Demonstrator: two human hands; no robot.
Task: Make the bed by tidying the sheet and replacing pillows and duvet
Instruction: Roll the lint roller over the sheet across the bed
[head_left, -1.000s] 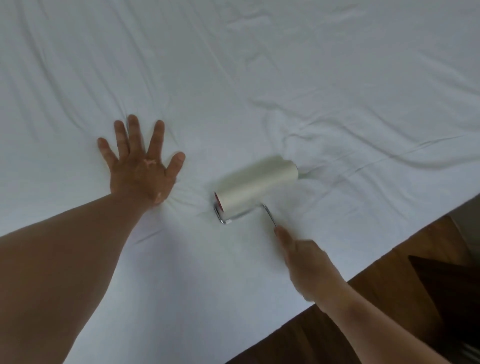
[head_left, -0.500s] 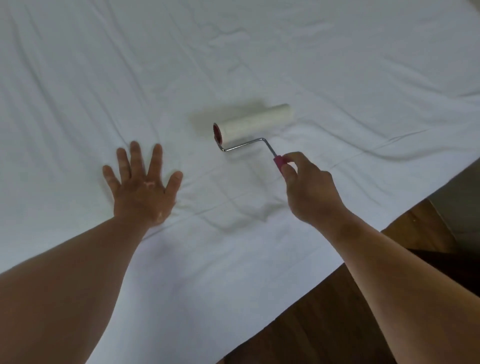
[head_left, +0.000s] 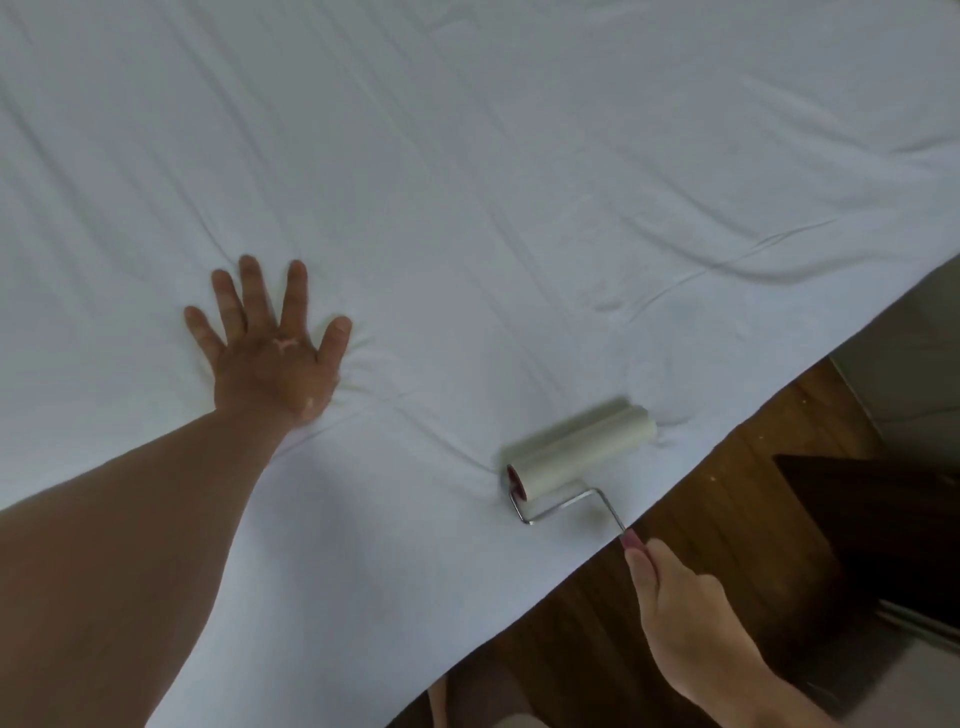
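Two hands work the sheet (head_left: 467, 208) lying spread beneath them; my left hand (head_left: 270, 358) presses flat, fingers splayed, pinning cloth I judge soft, light and quick to bunch; my right hand (head_left: 680, 613) curls round the handle of the lint roller (head_left: 582, 449) near the sheet's edge.

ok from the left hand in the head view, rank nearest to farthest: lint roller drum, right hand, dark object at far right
1. lint roller drum, on the sheet, right of the left hand
2. right hand, past the sheet's edge, gripping the lint roller handle
3. dark object, over the floor, far right
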